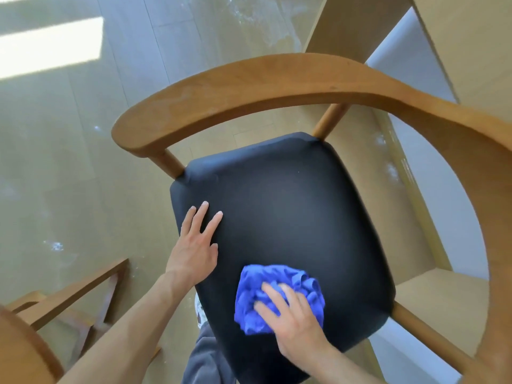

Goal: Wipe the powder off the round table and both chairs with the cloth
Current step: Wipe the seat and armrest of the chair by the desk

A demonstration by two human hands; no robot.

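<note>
With the right hand [293, 314] pressing flat-fingered on the bunched cloth [279, 297] and the left hand [195, 245] spread, grip released, on the black seat [291, 212], wiping may fling powder onto the floor [83, 162].

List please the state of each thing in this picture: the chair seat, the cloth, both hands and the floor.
black seat: looks clean, no powder visible
blue cloth: crumpled, lying on the seat's near part
right hand: presses on the cloth, fingers spread
left hand: flat on the seat's left edge
floor: white powder specks in places
</note>
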